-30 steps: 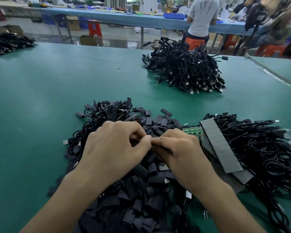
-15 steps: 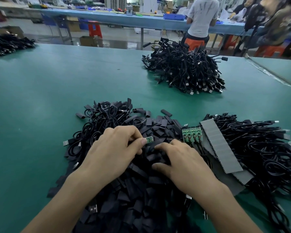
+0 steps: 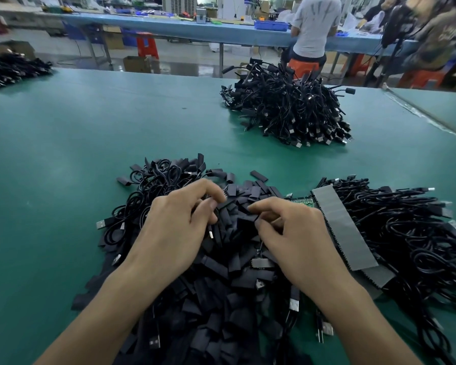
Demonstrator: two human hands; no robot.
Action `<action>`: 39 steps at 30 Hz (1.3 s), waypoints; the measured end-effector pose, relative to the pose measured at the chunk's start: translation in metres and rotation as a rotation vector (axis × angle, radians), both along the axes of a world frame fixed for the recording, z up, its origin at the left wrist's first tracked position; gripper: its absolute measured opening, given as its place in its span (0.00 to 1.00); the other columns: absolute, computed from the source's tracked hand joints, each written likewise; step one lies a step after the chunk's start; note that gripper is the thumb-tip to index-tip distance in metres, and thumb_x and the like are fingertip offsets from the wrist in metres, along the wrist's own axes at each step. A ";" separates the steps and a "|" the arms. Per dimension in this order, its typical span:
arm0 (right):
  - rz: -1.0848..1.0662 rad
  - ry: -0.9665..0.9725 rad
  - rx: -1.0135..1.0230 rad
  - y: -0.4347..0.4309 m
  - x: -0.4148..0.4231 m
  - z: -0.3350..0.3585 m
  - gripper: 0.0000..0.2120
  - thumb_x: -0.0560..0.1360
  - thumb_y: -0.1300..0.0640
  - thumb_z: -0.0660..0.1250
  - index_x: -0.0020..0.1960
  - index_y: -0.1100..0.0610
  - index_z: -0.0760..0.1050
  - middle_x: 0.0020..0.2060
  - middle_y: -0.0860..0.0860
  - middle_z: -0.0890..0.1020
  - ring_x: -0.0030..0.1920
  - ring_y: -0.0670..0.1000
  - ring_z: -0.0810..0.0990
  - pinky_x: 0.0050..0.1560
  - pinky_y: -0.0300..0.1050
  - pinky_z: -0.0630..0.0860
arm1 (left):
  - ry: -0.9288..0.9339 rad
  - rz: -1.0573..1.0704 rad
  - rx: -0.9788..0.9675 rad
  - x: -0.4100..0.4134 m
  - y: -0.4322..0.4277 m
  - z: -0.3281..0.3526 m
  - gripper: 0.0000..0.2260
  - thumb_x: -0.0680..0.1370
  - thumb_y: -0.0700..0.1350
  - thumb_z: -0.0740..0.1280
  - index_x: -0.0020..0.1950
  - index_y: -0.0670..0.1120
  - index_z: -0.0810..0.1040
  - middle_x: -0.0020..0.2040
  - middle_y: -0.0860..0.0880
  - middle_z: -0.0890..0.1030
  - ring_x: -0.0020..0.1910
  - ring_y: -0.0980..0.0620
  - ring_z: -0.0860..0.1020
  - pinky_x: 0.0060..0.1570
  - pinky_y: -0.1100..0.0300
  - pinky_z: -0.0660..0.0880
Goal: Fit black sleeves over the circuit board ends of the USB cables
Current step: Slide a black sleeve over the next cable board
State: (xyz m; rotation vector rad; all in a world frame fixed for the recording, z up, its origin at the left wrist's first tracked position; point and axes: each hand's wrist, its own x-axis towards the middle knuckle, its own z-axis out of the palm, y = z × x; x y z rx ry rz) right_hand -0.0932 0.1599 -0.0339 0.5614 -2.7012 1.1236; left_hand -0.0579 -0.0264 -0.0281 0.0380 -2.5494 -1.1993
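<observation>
A heap of flat black sleeves (image 3: 221, 288) lies on the green table (image 3: 63, 159) in front of me, mixed with black USB cables (image 3: 148, 185). My left hand (image 3: 177, 225) hovers over the heap with curled fingers, thumb and forefinger pinching the end of a USB cable; the board end is mostly hidden by the fingers. My right hand (image 3: 295, 233) is close beside it, thumb and forefinger pinching a black sleeve (image 3: 248, 218). The two fingertips are a short gap apart.
A second mass of USB cables (image 3: 406, 233) lies to the right, with grey strips (image 3: 342, 227) and a green circuit board panel (image 3: 302, 202) at its left edge. Another cable pile (image 3: 287, 109) sits further back, one more (image 3: 11, 69) at far left. People work at a bench behind.
The green board end visible at my left fingertips half a second ago is now covered by the fingers. My right hand has lifted off the heap with a sleeve pinched.
</observation>
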 end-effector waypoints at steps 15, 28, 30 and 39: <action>0.189 -0.170 -0.285 0.000 -0.002 0.005 0.06 0.74 0.57 0.73 0.41 0.48 0.80 0.35 0.43 0.82 0.34 0.43 0.79 0.37 0.36 0.75 | 0.058 -0.120 -0.070 0.000 0.000 -0.005 0.01 0.74 0.57 0.70 0.44 0.62 0.81 0.32 0.64 0.79 0.26 0.63 0.72 0.30 0.73 0.67; 0.241 0.040 -0.133 -0.004 0.005 0.008 0.14 0.69 0.59 0.77 0.52 0.46 0.85 0.42 0.39 0.84 0.46 0.39 0.81 0.47 0.32 0.76 | -0.058 -0.215 0.061 -0.004 -0.004 -0.007 0.03 0.77 0.52 0.70 0.44 0.58 0.83 0.37 0.52 0.84 0.38 0.45 0.81 0.40 0.45 0.79; 0.198 0.100 -0.135 -0.003 0.004 0.009 0.14 0.68 0.58 0.78 0.52 0.46 0.85 0.42 0.38 0.84 0.46 0.37 0.81 0.48 0.30 0.74 | -0.040 -0.198 0.047 -0.005 -0.004 -0.008 0.05 0.78 0.52 0.68 0.46 0.59 0.83 0.37 0.56 0.84 0.36 0.53 0.81 0.39 0.53 0.79; 0.087 0.032 -0.296 0.006 -0.004 0.008 0.13 0.66 0.55 0.80 0.50 0.48 0.85 0.43 0.40 0.84 0.46 0.38 0.82 0.45 0.29 0.74 | -0.063 -0.139 0.029 -0.006 -0.006 -0.007 0.09 0.79 0.48 0.67 0.54 0.61 0.73 0.41 0.64 0.84 0.38 0.56 0.79 0.41 0.61 0.73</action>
